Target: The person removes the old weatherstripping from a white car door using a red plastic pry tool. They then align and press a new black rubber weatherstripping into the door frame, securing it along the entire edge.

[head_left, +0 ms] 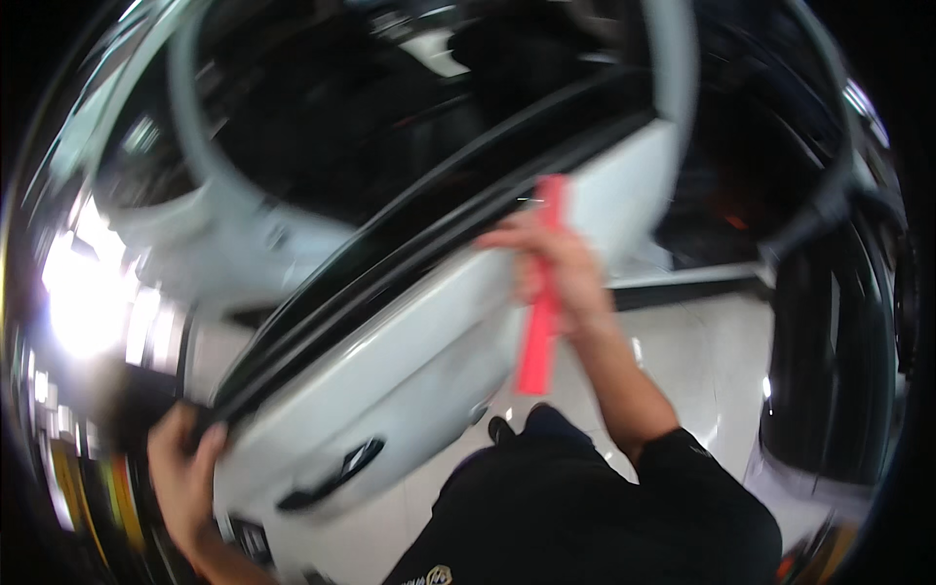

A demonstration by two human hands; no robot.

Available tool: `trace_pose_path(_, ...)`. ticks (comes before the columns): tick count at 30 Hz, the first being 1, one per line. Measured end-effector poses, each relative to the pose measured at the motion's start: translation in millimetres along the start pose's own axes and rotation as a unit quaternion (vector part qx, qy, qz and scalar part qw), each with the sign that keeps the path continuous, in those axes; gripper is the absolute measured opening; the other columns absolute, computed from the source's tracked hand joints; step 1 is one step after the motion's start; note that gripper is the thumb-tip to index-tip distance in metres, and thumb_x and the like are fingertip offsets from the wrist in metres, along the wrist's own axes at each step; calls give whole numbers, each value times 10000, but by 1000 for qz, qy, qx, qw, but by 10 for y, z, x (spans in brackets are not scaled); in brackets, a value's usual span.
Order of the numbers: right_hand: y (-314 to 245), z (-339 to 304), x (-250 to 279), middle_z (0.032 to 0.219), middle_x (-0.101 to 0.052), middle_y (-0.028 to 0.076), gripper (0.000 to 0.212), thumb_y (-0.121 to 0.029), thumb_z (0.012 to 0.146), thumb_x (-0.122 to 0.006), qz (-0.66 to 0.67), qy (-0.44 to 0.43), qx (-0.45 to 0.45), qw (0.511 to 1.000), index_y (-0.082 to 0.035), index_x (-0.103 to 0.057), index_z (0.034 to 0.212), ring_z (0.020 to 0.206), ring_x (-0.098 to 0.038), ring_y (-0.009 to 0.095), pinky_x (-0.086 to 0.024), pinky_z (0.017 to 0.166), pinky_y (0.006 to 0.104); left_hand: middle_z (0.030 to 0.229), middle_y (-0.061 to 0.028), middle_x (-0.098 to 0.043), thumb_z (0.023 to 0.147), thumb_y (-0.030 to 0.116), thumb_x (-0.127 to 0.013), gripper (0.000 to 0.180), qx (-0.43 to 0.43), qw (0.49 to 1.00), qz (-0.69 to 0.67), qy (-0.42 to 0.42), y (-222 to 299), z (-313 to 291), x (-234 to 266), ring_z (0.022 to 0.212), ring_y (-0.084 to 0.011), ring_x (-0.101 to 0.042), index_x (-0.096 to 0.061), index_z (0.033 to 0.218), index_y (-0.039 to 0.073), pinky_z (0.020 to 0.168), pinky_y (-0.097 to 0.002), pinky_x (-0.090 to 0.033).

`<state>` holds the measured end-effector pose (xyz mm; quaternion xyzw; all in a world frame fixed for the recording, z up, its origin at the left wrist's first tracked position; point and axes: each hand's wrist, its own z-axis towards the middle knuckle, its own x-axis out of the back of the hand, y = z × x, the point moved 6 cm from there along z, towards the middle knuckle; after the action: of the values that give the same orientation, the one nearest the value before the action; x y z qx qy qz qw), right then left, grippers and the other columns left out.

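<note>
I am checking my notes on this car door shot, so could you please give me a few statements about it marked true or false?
1. The right hand holds a red strip tool. True.
2. The left hand hangs free of the white car door. False: its fingers grip the door's edge.
3. The door is black. False: it is white, with a dark window seal.
4. The door handle is dark. True.

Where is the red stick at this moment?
In the head view, the red stick is right of centre, held in the right hand against the white car door.
</note>
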<state>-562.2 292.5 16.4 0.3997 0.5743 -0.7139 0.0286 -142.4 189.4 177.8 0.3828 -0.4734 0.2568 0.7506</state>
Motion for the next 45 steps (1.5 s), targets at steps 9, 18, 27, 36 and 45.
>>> trace_pose_path(9, -154, 58, 209, 1233, -638, 340, 343, -229, 1083, -383, 141, -96, -52, 984, 48, -558, 1185, 467, -435, 49, -427, 437, 193, 801, -19, -657, 905, 152, -749, 221, 42, 971, -174, -160, 350, 332, -7, 705, -79, -615, -682, 1017, -26, 667, -237, -515)
trace_pose_path(18, -185, 118, 256, 1249, -634, 332, 363, -237, 1076, -358, 157, -161, -118, 967, 60, -513, 1215, 425, -458, 41, -459, 408, 182, 756, -77, -684, 843, 473, -780, 483, 85, 978, 35, -186, 783, 540, -56, 733, -190, -638, -749, 944, 2, 669, -360, -488)
trace_pose_path(27, -299, 136, 315, 1293, -605, 342, 377, -223, 1061, -386, 106, -196, -147, 964, 84, -519, 1234, 431, -486, 60, -481, 415, 210, 708, -227, -653, 811, 617, -743, 697, 83, 948, 183, -246, 1582, 840, -626, 699, -356, -662, -722, 882, -76, 690, -428, -523)
trace_pose_path(36, -433, 255, 587, 1303, -605, 333, 437, -256, 1067, -404, 90, -154, -122, 976, 92, -488, 1318, 445, -491, 47, -478, 405, 203, 625, -99, -644, 932, 340, -706, 413, 10, 951, 32, -308, 1462, 1061, -641, 596, -202, -627, -683, 760, -34, 605, -374, -463)
trace_pose_path(45, -806, 653, 1424, 1253, -658, 277, 395, -290, 1106, -397, 43, -61, -55, 996, 35, -573, 1247, 478, -435, 15, -437, 423, 164, 605, -97, -562, 966, 299, -675, 426, -51, 956, 22, -288, 1405, 1062, -608, 578, -183, -577, -640, 763, -75, 579, -346, -447)
